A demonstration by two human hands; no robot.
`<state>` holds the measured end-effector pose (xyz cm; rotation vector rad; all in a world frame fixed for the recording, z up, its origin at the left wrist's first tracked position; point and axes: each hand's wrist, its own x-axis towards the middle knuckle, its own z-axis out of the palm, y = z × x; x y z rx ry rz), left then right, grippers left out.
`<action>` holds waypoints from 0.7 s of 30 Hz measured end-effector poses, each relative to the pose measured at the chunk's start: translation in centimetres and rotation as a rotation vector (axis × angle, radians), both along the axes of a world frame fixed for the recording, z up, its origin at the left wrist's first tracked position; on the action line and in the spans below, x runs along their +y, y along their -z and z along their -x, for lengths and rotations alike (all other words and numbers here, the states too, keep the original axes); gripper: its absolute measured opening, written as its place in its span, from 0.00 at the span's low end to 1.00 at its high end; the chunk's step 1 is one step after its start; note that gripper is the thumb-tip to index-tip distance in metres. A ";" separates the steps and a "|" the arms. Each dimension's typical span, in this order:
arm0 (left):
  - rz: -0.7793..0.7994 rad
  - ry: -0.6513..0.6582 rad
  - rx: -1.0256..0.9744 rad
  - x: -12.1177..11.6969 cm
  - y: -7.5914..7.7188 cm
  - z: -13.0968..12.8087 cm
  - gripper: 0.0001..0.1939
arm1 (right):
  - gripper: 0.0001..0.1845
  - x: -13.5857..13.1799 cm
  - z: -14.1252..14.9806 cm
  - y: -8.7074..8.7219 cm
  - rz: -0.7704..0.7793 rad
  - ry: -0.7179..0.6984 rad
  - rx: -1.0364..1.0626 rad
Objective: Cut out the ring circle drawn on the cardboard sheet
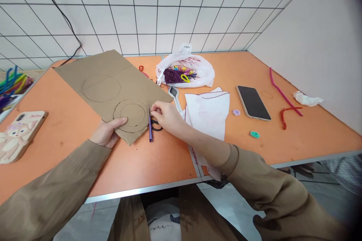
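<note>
A sheet of brown cardboard (pixel 135 68) lies slanted over the table, with circles drawn on it. Near its front corner, two rings sit one inside the other, and the outer outline looks rough, as if scored. My left hand (pixel 109 131) grips the sheet's left front edge, thumb on top and fingers underneath. At the sheet's right edge my right hand (pixel 168 116) is closed in a pinch; what is between the fingertips is too small to make out. Just left of those fingertips lies a slim purple pen-like tool (pixel 151 130), beside the black loop handles (pixel 157 125) of what look like scissors.
Behind stands a white plastic bag (pixel 206 73) with purple yarn. A folded white cloth (pixel 207 109) lies right of my hand, beyond it a dark-screened phone (pixel 253 102) and pipe cleaners (pixel 284 90). A cartoon-cased phone (pixel 24 133) is at left. A tiled wall bounds the back.
</note>
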<state>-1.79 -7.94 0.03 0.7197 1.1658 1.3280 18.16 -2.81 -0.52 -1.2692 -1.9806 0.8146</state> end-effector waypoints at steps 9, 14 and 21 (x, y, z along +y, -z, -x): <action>-0.064 -0.041 0.007 0.0 -0.3 -0.9 0.37 | 0.11 -2.0 -0.4 -0.8 -0.253 -0.015 0.046; -0.081 -0.107 -0.034 0.1 -0.6 -0.9 0.34 | 0.16 -2.8 -0.2 -0.5 -0.196 -0.025 -0.085; -0.114 -0.140 -0.078 0.1 -0.5 -1.2 0.33 | 0.12 -2.5 0.0 -0.6 -0.017 -0.039 0.166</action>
